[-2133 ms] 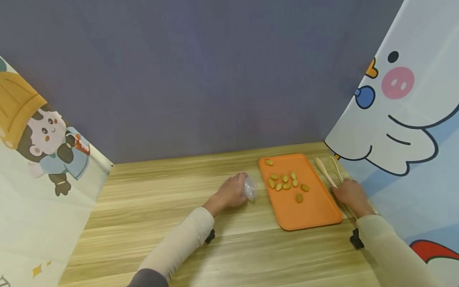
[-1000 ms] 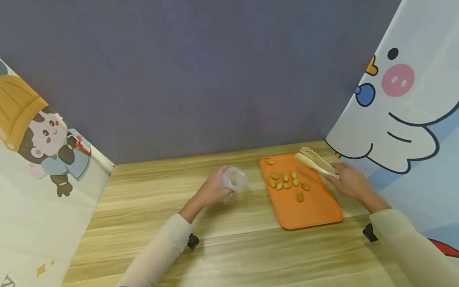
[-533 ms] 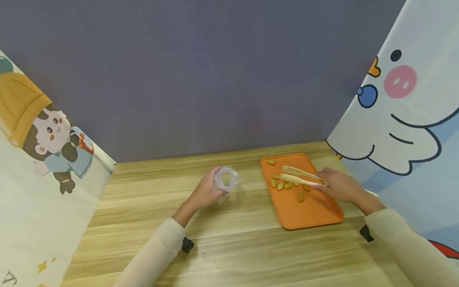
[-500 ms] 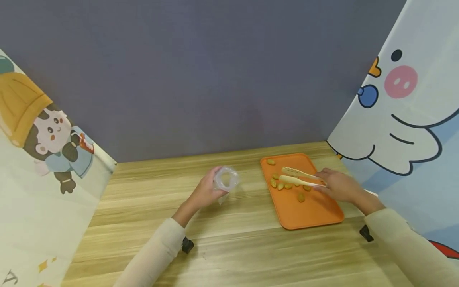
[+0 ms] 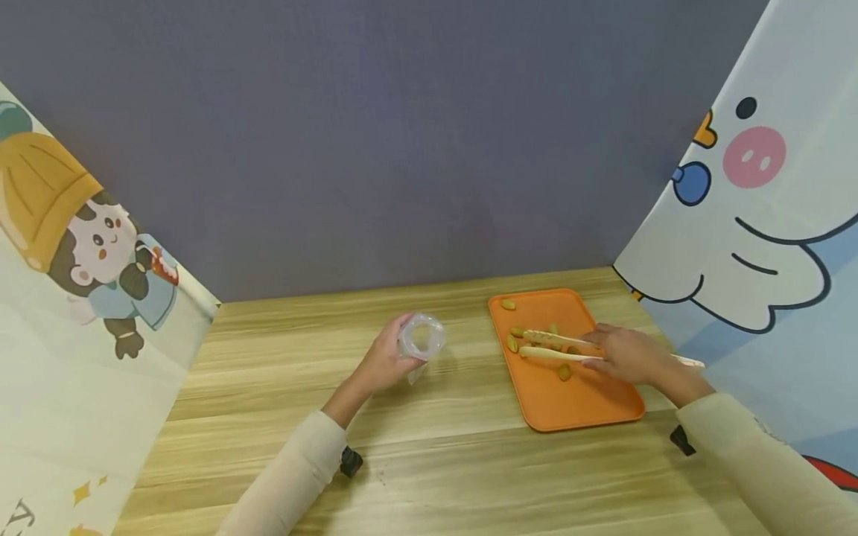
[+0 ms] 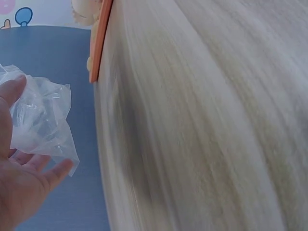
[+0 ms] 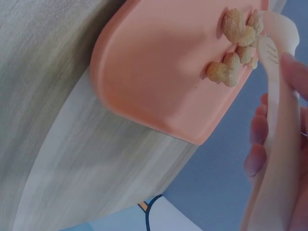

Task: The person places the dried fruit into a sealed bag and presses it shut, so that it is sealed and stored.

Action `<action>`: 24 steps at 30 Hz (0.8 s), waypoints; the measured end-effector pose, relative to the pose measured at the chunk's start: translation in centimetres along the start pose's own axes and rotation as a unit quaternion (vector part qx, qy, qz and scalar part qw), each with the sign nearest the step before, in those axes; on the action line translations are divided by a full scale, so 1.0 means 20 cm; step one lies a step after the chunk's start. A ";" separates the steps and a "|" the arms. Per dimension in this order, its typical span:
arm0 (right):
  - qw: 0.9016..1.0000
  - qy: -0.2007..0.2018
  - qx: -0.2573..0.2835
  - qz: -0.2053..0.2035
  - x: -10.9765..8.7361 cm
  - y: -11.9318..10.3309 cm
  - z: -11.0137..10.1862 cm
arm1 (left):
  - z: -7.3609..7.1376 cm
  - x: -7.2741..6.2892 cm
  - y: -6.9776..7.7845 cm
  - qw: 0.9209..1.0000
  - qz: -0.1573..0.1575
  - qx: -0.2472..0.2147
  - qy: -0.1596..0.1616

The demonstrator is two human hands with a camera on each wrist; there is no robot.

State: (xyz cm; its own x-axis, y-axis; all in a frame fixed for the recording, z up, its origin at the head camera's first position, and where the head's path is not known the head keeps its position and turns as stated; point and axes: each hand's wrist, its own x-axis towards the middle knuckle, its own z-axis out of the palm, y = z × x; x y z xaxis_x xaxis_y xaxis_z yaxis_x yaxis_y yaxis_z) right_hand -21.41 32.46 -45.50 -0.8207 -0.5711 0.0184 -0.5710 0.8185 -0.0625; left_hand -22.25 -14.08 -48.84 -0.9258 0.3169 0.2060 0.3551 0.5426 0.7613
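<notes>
In the head view my left hand (image 5: 389,356) holds a clear plastic bag (image 5: 421,337), its round mouth facing up, above the table left of the tray. The left wrist view shows the thumb and fingers around the crinkled bag (image 6: 41,113). My right hand (image 5: 633,357) grips pale tongs (image 5: 553,353) over the orange tray (image 5: 576,406), with the two tips apart. Several unshelled peanuts (image 5: 564,372) lie on the tray, some partly hidden by the tongs. In the right wrist view, fingers and thumb wrap the tongs (image 7: 281,139) near the peanuts (image 7: 231,70).
A wood-grain table (image 5: 288,387) lies beneath everything. A grey panel (image 5: 402,149) stands along its back edge. Panels printed with cartoon figures flank it, a monkey (image 5: 100,253) on the left and a pig-nosed figure (image 5: 757,275) on the right.
My left hand lifted the bag, drew it left and turned its mouth up. My right hand took the tongs from beside the tray, moved them left over it, then lowered them toward the peanuts.
</notes>
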 end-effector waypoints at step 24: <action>0.999 0.012 -0.040 -0.016 0.02 0.01 0.04 | 0.00 -0.01 0.02 1.000 -0.022 -0.006 -0.011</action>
State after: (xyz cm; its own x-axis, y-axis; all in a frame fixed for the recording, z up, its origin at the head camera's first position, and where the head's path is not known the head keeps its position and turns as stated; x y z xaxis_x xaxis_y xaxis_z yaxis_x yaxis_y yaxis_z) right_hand -21.89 32.39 -46.23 -0.8018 -0.5959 0.0438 -0.5957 0.8030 0.0186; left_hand -21.96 -13.97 -48.58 -0.9374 0.3096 0.1593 0.3128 0.5474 0.7762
